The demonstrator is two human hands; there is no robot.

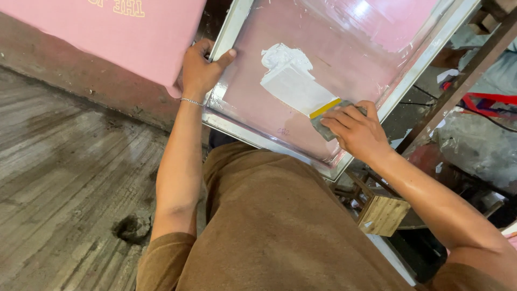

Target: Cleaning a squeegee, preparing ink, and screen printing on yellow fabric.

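A metal-framed printing screen (253, 137) with pink mesh lies tilted in front of me. My left hand (200, 69) grips the frame's left rail, thumb on top. My right hand (356, 132) is closed on a squeegee (327, 115) with a grey handle and a yellow blade edge, pressed on the mesh near the frame's near right side. A band of white ink (293, 81) stretches from the blade up to a thicker blob near the screen's middle. A thin chain bracelet sits on my left wrist.
A pink garment (116, 37) with yellow print lies on a board at the upper left, beside the screen. Grey worn floor (64, 178) spreads to the left. A small wooden stool (382, 213) and wooden supports stand at the right, with cluttered items beyond.
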